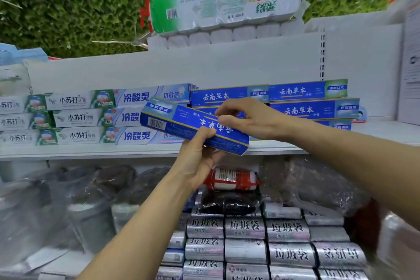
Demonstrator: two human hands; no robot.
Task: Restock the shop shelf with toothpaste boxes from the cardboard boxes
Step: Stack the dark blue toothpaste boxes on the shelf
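Observation:
A blue toothpaste box point(181, 120) is held upside down and tilted, just in front of the white shelf point(91, 151). My left hand point(197, 157) grips it from below near its right end. My right hand point(245, 118) pinches its top edge from above. Behind it on the shelf stand stacks of matching blue toothpaste boxes point(306, 102). To the left are stacks of light blue boxes point(141, 98) and white-and-green boxes point(75, 118). No cardboard box is in view.
Wrapped toilet rolls point(227, 2) lie on top of the shelf unit, with green foliage behind. Below the shelf are silver rolls of bin bags point(247, 227), a red-and-white packet point(234, 179) and dark goods in clear plastic bags point(79, 193).

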